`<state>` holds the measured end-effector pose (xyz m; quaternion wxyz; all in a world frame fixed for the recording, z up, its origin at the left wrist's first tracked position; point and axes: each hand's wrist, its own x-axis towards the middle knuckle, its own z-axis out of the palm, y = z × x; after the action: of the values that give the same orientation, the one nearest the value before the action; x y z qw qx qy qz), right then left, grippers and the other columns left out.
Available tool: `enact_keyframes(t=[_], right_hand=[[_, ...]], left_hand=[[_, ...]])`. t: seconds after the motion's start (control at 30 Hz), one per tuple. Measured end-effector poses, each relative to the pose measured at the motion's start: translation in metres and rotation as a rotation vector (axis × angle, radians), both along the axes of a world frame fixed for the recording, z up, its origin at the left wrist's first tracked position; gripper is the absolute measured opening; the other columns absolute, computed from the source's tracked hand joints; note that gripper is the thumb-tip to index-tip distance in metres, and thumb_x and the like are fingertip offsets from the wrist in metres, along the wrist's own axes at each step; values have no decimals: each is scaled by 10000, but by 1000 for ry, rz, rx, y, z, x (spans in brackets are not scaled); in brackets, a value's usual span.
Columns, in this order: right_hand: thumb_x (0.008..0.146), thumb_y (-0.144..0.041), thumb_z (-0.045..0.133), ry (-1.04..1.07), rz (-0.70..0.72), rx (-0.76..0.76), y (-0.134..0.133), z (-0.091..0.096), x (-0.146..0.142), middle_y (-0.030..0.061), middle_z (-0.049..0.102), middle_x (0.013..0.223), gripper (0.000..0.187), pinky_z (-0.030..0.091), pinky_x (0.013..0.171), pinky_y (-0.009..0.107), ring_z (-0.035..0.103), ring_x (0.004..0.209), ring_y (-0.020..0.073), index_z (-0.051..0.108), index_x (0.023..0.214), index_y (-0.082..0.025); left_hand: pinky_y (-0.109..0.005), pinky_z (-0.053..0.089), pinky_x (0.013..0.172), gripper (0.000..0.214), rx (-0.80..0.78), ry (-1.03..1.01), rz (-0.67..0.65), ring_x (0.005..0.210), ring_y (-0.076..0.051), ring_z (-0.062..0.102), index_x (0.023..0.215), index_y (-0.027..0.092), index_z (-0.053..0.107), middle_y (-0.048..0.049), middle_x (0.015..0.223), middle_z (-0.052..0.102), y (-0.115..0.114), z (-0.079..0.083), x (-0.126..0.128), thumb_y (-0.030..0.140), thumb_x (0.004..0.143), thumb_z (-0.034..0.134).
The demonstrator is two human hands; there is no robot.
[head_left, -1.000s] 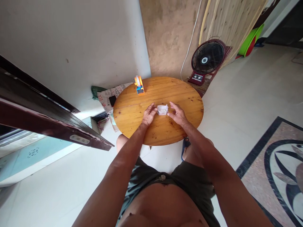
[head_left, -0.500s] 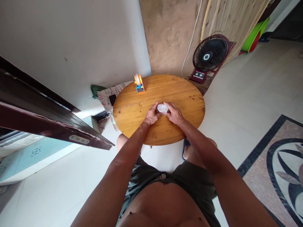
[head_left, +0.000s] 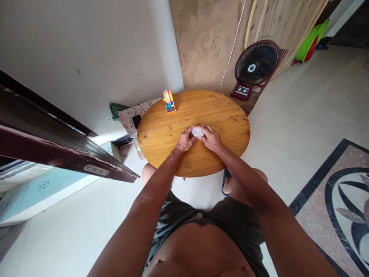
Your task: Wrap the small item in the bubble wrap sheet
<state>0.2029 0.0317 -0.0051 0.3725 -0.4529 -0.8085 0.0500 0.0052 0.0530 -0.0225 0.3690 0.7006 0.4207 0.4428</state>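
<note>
Fingers [head_left: 192, 132] of left hand [head_left: 184, 141] and right hand [head_left: 211, 139]: closed around clear packet [head_left: 197, 132], pinched between them, centre frame, low over round bench [head_left: 161, 132]. Orange-blue block [head_left: 169, 102]: bench's far edge.

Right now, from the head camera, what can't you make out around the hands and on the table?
- Small clear item: mostly covered by the left hand and right hand; what it is stays unclear.
- Fingertips: tucked against the item, so the grip is hidden.
- Orange and blue object at the round table far edge: too small to identify.
- Dark item on the papers on the floor: too small to tell.
</note>
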Motion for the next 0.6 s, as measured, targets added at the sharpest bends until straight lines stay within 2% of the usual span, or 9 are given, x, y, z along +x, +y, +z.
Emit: enact_keyframes(t=[0.27,0.47,0.6], right_hand=[[900,-190,560,-29,-25,44,-5,0,1,129,585,1432,492,499,1112,455,558,1332,302,597,1389,-232],[957,-208,551,-103,-42,112,-8,3,0,141,571,1428,203,512,1080,425,560,1312,293,704,1091,-218],[986,-250,535,-119,-35,141,-9,4,-1,136,593,1391,178,522,1049,421,581,1254,283,712,971,-227]], left_hand=[[-479,487,1126,750,-5,-12,0,1215,-305,635,1402,177,595,-142,1337,653,0,0,-1,498,769,839],[-484,487,1124,736,-21,-31,-12,1207,-301,641,1416,164,573,-145,1338,645,4,-7,1,458,789,824],[-465,497,1113,709,-14,-26,-27,1207,-290,642,1409,146,564,-152,1332,645,3,-5,2,418,802,809]])
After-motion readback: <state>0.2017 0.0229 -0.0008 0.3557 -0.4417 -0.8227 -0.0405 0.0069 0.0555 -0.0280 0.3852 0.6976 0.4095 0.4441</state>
